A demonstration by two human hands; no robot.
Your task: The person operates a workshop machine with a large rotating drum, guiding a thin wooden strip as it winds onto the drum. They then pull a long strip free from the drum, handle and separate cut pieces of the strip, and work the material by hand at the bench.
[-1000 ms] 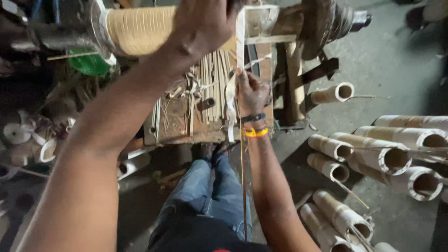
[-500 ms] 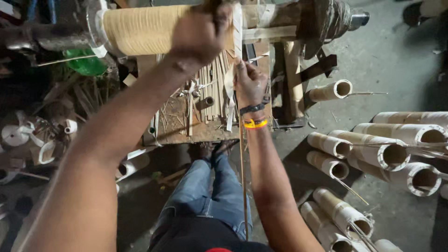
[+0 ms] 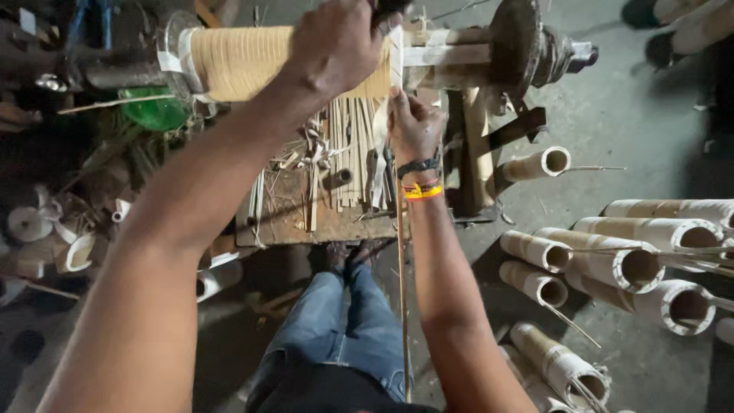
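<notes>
A cylinder wrapped in pale cane strips (image 3: 245, 57) sits on a horizontal spindle across the top of the view. My left hand (image 3: 336, 46) rests on top of the cylinder's right end, fingers curled over it. My right hand (image 3: 413, 126) is just below, closed on a thin cane strip (image 3: 401, 291) that runs from the cylinder down past my knees. A dark band and an orange-yellow bracelet (image 3: 422, 191) sit on my right wrist. Whether the left hand grips anything is hidden.
Below the spindle a worn wooden bench (image 3: 321, 222) carries loose cane strips and offcuts. A dark metal wheel (image 3: 527, 46) caps the spindle's right end. Several wrapped hollow tubes (image 3: 627, 260) lie on the floor at right. A green object (image 3: 153, 111) sits at left.
My left hand has slid right and up along the cylinder. The right hand has risen closer to the cylinder, still on the strip.
</notes>
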